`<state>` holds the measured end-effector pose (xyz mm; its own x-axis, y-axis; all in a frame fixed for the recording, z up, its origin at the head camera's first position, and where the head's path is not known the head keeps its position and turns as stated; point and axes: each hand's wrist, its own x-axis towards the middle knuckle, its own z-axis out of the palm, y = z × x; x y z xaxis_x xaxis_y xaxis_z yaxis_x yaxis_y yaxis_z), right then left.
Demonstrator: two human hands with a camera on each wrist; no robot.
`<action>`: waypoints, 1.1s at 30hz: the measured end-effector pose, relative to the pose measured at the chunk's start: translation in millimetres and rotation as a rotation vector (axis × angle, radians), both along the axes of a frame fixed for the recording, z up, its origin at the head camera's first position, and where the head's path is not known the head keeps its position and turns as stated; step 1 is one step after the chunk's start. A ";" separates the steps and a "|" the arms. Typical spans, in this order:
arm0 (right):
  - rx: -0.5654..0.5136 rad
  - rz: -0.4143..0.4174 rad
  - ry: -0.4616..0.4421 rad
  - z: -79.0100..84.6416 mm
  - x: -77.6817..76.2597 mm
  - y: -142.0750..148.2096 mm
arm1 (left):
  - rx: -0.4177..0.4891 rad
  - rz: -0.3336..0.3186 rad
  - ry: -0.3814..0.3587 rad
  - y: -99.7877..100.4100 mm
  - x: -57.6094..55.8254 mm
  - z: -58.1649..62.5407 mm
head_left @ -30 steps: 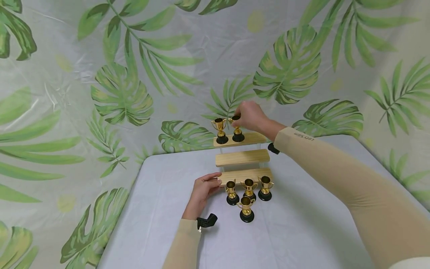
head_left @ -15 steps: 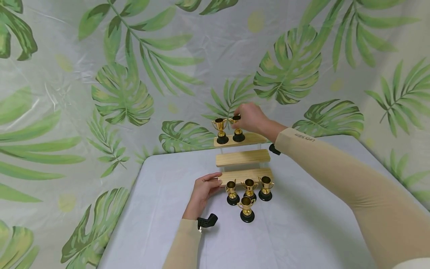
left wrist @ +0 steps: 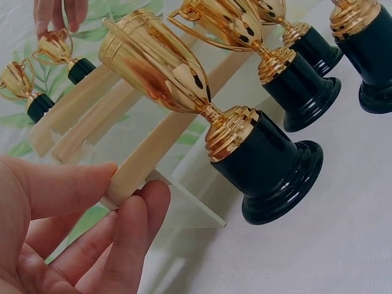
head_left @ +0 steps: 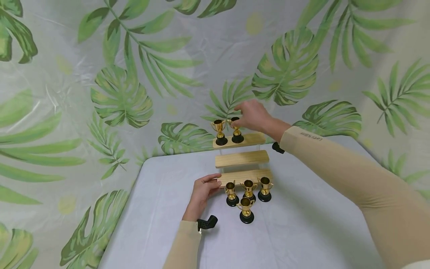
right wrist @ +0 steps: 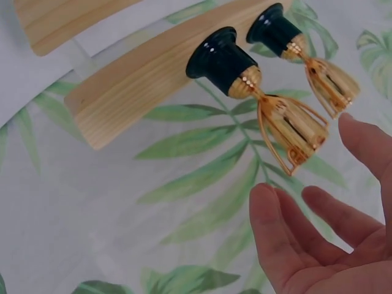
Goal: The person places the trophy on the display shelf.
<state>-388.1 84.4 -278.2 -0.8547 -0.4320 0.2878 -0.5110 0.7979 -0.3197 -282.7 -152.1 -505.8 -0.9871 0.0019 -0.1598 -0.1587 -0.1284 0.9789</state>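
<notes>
Two small gold trophy cups on black bases stand side by side on the top board of a three-tier wooden display stand (head_left: 242,159). At the rim of the right-hand trophy (right wrist: 294,125) is my right hand (head_left: 254,115), its thumb and fingers spread apart around the cup with a gap showing in the right wrist view. The other trophy (head_left: 219,129) is just to its left. My left hand (head_left: 202,191) pinches the left end of the lowest board (left wrist: 144,164), thumb on top and fingers underneath.
Several more trophies (head_left: 246,212) stand upright on the white-covered table (head_left: 168,209), close in front of the stand and right of my left hand. Behind the table hangs a leaf-patterned sheet (head_left: 188,74). Clear supports (left wrist: 190,199) carry the boards.
My right hand's fingers have loosened from the right trophy and drawn slightly back to the right; the trophy stays on the top board. The left hand keeps its hold on the stand.
</notes>
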 end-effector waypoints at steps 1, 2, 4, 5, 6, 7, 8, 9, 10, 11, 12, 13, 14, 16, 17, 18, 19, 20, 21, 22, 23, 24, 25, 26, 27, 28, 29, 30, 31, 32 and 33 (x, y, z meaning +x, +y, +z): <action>-0.007 0.000 -0.004 0.6 1.0 1.2 | -0.004 0.001 0.000 0.1 0.4 -0.1; -0.012 0.000 -0.012 1.5 2.6 2.5 | -0.010 0.006 -0.001 0.3 0.8 0.1; -0.019 -0.001 -0.030 3.8 5.9 5.4 | -0.018 0.014 -0.006 0.4 1.0 0.0; -0.020 -0.005 -0.039 4.8 7.4 6.9 | -0.023 0.018 -0.008 0.5 0.9 -0.3; -0.016 -0.008 -0.042 5.6 8.6 8.5 | -0.025 0.019 -0.010 0.5 0.7 -0.8; -0.008 -0.011 -0.042 6.3 9.4 10.3 | -0.026 0.020 -0.009 0.5 0.4 -1.2; -0.004 -0.011 -0.042 7.4 10.7 12.1 | -0.026 0.023 -0.010 0.4 0.1 -1.5; 0.000 -0.014 -0.041 8.6 12.3 13.9 | -0.025 0.024 -0.008 0.3 -0.3 -2.3; 0.001 -0.013 -0.041 9.5 13.5 15.7 | -0.022 0.023 -0.006 0.0 -0.8 -3.1; 0.001 -0.014 -0.040 10.4 15.2 17.8 | -0.022 0.018 0.000 0.4 0.6 -0.9; 0.000 -0.011 -0.038 11.2 16.7 20.0 | -0.023 0.012 -0.003 0.3 1.1 1.0; 0.001 -0.008 -0.037 12.2 18.6 22.1 | -0.024 0.007 -0.006 -0.1 0.9 1.6; 0.001 -0.008 -0.040 13.3 20.9 24.0 | -0.024 0.003 -0.009 -0.4 0.9 2.3; 0.013 -0.008 -0.039 14.7 24.7 28.4 | -0.024 -0.007 -0.010 -0.7 1.0 3.4; 0.018 -0.009 -0.040 15.4 26.9 30.8 | -0.025 -0.010 -0.011 -0.8 1.0 3.9; 0.026 -0.011 -0.040 15.9 28.8 32.9 | -0.024 -0.008 -0.019 -1.2 -0.6 1.8; 0.036 -0.012 -0.040 16.5 31.0 35.0 | -0.021 -0.003 -0.018 -1.2 -1.3 -0.1; 0.042 -0.011 -0.040 16.9 32.9 37.3 | -0.020 -0.001 -0.012 -0.9 -1.4 -0.6; 0.044 -0.009 -0.041 17.2 34.9 39.6 | -0.021 0.003 -0.011 -0.5 -1.5 -1.1; 0.044 -0.007 -0.045 17.5 37.1 42.0 | -0.022 0.006 -0.010 -0.2 -1.6 -1.1; 0.045 -0.009 -0.049 17.8 39.4 44.5 | -0.022 0.008 -0.010 0.1 -1.6 -1.2; 0.044 -0.011 -0.051 18.0 41.6 47.2 | -0.025 0.011 -0.010 0.6 -1.4 -1.0; 0.040 -0.013 -0.054 18.0 43.8 49.8 | -0.026 0.013 -0.009 0.9 -1.3 -1.0; 0.038 -0.014 -0.056 17.7 45.6 52.2 | -0.027 0.014 -0.007 1.3 -1.2 -0.8; 0.037 -0.019 -0.059 17.3 47.6 54.7 | -0.027 0.017 -0.010 1.5 -1.2 -0.6; 0.036 -0.023 -0.062 16.9 49.6 57.0 | -0.026 0.018 -0.009 1.7 -1.2 -0.6; 0.037 -0.025 -0.062 16.2 51.4 59.3 | -0.026 0.020 -0.010 1.8 -1.1 -0.7; 0.036 -0.023 -0.062 15.4 53.0 61.5 | -0.028 0.022 -0.008 1.9 -1.1 -0.5; 0.039 -0.021 -0.060 14.4 54.4 63.4 | -0.026 0.025 -0.010 1.8 -1.1 -0.3; 0.044 -0.019 -0.056 13.2 55.8 65.1 | -0.027 0.028 -0.010 1.6 -1.2 -0.2; 0.047 -0.018 -0.053 12.0 57.3 66.9 | -0.026 0.030 -0.011 1.4 -1.3 -0.1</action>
<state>-330.8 151.3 -266.2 -0.8760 -0.4282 0.2218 -0.4796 0.8215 -0.3083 -284.0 -150.7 -505.9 -0.9850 -0.0322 -0.1698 -0.1655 -0.1073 0.9804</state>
